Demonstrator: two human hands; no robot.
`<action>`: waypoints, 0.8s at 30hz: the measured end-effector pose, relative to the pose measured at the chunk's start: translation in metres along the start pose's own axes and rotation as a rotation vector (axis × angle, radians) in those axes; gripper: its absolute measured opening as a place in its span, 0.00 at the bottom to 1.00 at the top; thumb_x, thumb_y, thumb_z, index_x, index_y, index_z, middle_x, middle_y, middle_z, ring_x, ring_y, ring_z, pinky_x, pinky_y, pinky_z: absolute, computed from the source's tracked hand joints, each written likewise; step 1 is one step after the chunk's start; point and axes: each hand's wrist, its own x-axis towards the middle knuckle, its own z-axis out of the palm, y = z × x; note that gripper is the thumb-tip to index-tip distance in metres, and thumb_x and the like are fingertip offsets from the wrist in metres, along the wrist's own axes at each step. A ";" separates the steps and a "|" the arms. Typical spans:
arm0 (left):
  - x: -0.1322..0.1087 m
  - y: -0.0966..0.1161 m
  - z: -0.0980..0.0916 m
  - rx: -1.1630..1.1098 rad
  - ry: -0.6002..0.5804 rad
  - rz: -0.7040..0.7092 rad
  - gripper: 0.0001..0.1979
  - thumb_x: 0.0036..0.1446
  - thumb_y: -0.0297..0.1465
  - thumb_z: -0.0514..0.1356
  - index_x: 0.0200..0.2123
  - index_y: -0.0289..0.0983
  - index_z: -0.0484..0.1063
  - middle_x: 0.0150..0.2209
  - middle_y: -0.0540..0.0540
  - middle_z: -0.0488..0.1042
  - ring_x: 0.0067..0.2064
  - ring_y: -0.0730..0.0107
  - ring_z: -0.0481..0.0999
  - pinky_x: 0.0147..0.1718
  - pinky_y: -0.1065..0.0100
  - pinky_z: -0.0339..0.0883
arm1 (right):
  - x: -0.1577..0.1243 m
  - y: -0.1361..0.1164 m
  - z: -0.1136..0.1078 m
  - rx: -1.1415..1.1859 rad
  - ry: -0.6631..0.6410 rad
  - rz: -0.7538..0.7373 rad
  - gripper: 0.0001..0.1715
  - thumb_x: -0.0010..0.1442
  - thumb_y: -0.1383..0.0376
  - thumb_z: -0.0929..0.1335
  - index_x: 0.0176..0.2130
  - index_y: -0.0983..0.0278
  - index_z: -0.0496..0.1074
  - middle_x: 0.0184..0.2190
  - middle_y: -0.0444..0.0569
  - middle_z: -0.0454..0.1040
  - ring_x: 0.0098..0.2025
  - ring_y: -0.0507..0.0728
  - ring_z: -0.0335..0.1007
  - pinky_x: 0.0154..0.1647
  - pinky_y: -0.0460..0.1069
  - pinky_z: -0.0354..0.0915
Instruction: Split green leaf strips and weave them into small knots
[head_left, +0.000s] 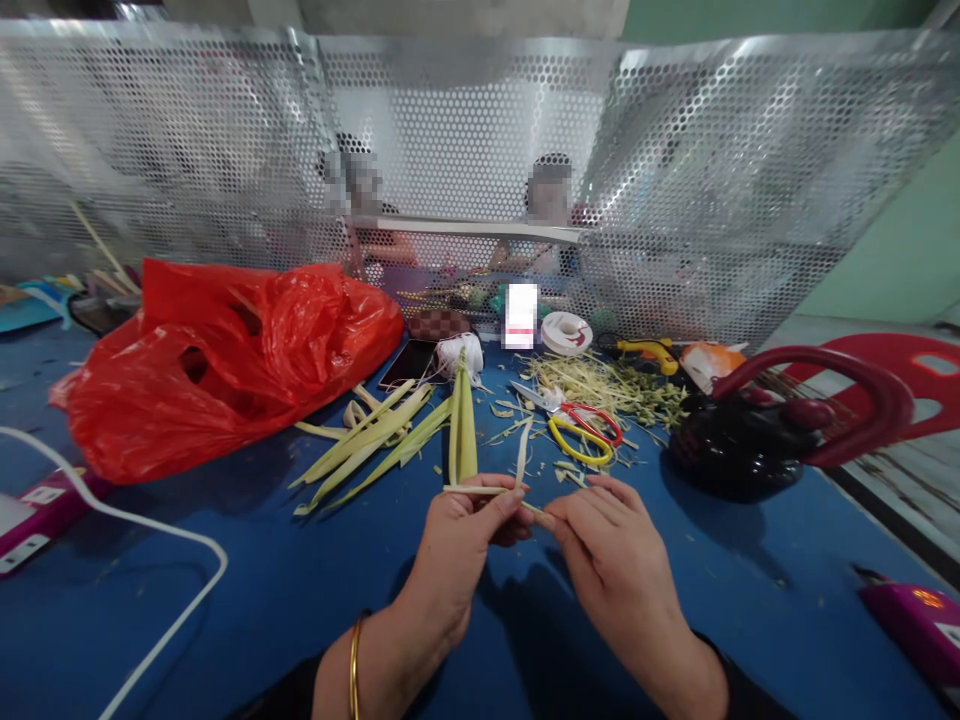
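My left hand (469, 535) pinches pale leaf strips (522, 452) between thumb and fingers, above the middle of the blue table. One strip end sticks up from the pinch and another points left. My right hand (619, 545) is closed on the other end of a strip, which runs between both hands. Just beyond my left hand, a long folded green leaf (463, 430) stretches away from me. More leaf pieces (367, 440) lie to its left. Scissors (577, 430) with red and yellow handles rest open beyond my right hand, among leaf scraps (585, 385).
A red plastic bag (247, 360) fills the left side, near a white cable (214, 545) and a purple power strip (52, 520). At right stands a black pot (735, 455) with a dark red handle. A perforated metal screen (465, 130) closes the back, people behind it.
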 end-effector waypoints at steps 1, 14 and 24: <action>0.000 0.000 0.000 0.005 0.018 0.015 0.12 0.45 0.33 0.68 0.32 0.31 0.76 0.22 0.46 0.77 0.25 0.73 0.73 0.28 0.73 0.64 | 0.000 0.000 0.000 0.015 0.000 0.012 0.11 0.65 0.70 0.63 0.30 0.61 0.68 0.24 0.41 0.73 0.28 0.53 0.68 0.50 0.54 0.53; -0.004 0.007 -0.001 0.027 -0.062 -0.100 0.20 0.54 0.45 0.60 0.40 0.33 0.77 0.33 0.40 0.81 0.30 0.66 0.78 0.33 0.68 0.68 | -0.001 0.016 0.006 0.240 -0.006 0.302 0.14 0.67 0.62 0.61 0.37 0.59 0.74 0.33 0.47 0.76 0.39 0.57 0.70 0.43 0.51 0.59; -0.004 0.001 0.004 0.126 -0.244 -0.142 0.21 0.42 0.42 0.69 0.35 0.31 0.78 0.28 0.41 0.80 0.28 0.67 0.76 0.33 0.67 0.68 | 0.008 0.010 0.009 0.679 0.027 0.560 0.08 0.54 0.61 0.69 0.26 0.63 0.75 0.27 0.46 0.75 0.32 0.57 0.70 0.36 0.50 0.65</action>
